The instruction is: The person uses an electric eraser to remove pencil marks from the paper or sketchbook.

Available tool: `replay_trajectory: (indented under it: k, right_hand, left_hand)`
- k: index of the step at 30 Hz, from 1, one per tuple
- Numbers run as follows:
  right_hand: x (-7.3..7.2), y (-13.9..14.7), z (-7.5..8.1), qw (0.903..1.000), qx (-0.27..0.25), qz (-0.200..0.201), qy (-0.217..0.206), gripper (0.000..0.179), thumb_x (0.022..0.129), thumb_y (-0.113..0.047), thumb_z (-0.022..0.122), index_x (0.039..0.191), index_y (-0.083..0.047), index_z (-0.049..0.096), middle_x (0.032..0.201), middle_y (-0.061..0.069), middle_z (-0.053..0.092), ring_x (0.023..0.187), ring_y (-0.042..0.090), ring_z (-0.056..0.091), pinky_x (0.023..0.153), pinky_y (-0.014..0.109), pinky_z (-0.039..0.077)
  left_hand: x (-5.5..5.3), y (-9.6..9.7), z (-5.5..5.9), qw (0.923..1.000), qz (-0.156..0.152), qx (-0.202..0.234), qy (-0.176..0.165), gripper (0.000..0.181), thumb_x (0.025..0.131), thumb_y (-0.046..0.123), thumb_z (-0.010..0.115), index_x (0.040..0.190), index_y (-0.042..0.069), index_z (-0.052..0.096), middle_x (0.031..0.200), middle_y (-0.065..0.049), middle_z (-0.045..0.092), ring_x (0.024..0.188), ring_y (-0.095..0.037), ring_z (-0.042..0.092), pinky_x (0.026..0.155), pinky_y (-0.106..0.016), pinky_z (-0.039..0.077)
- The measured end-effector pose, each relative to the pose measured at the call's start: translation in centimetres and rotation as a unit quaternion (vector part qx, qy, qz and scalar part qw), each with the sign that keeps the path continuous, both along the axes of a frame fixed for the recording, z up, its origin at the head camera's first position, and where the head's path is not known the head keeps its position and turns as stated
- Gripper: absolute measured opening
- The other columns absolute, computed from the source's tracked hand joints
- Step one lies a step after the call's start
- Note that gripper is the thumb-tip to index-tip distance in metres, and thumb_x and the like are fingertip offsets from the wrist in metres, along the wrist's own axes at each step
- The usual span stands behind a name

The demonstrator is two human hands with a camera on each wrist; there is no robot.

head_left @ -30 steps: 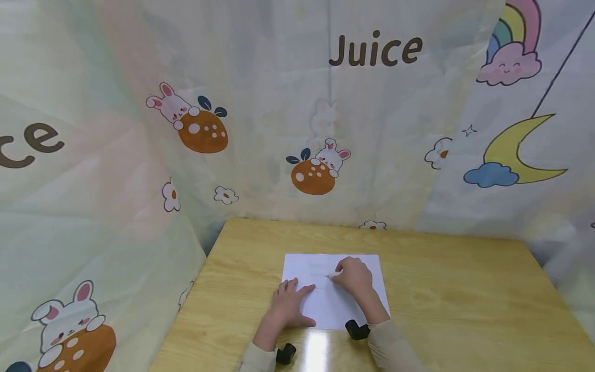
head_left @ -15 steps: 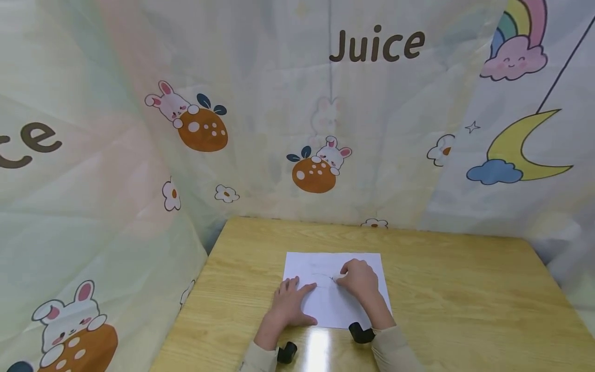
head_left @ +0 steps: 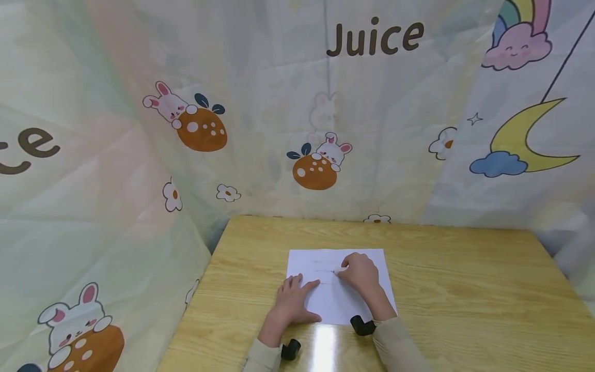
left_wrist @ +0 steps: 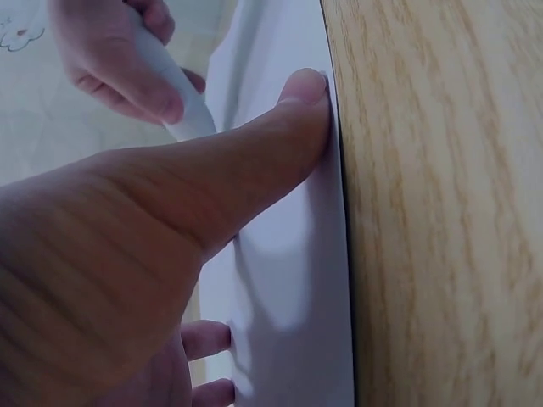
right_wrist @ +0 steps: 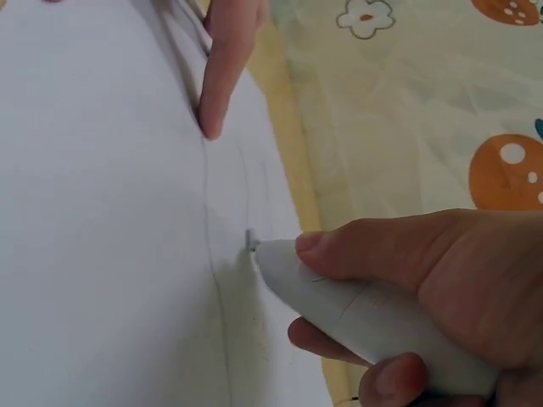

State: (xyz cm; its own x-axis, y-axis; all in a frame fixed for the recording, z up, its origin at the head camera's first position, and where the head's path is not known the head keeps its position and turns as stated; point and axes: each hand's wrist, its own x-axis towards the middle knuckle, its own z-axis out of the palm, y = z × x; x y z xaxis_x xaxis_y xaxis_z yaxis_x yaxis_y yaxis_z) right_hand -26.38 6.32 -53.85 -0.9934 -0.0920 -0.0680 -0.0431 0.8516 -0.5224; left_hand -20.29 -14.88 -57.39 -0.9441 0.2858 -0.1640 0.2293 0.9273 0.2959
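Note:
A white sheet of paper (head_left: 332, 307) lies on the wooden table, marked by a few thin, roughly parallel lines. On its left part my left hand (head_left: 292, 304) rests with fingers spread; the thumb (left_wrist: 293, 110) presses close to the near edge in the left wrist view. My right hand (head_left: 362, 273) grips a tapered white pen-like tool (right_wrist: 365, 314) with thumb and fingers. Its small grey tip (right_wrist: 251, 240) is at the paper, at the end of one thin line. Most of the tool is hidden by the right hand in the head view.
The wooden table (head_left: 465, 289) extends on both sides of the paper. A printed cloth (head_left: 260, 129) with rabbits and flowers hangs behind it and on the left. Black wrist-worn pieces (head_left: 362, 326) sit at both cuffs.
The right hand with the tool shifts slightly right across the paper, then slightly back left. The left hand stays on the sheet. The head view has tilted a little.

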Motion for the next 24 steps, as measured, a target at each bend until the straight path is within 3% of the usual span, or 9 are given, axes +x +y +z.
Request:
replay_trajectory:
  k: [9,24]
  right_hand:
    - [0.11,-0.01,-0.51,0.9998,-0.015,-0.011,-0.007,0.022,0.076,-0.026,0.081,0.088,-0.009,0.077,0.087,0.006,0.071,0.070,0.021,0.063,0.056,0.039,0.052]
    - [0.40,-0.34,0.07,0.9999,-0.006,-0.009,-0.004,0.021,0.076,-0.025,0.082,0.087,-0.008,0.076,0.085,0.006,0.071,0.067,0.019,0.062,0.054,0.037,0.052]
  left_hand:
    - [-0.04,0.12,0.18,0.9999,-0.003,-0.008,0.007,0.087,0.066,0.060,0.081,0.142,0.032,0.050,0.147,-0.022,0.035,0.131,-0.046,0.031,0.100,-0.063,0.033]
    - [-0.28,0.00,-0.08,1.0000,0.001,-0.005,-0.001,0.087,0.067,0.061,0.080,0.143,0.034,0.048,0.149,-0.021,0.032,0.134,-0.045,0.028,0.102,-0.062,0.030]
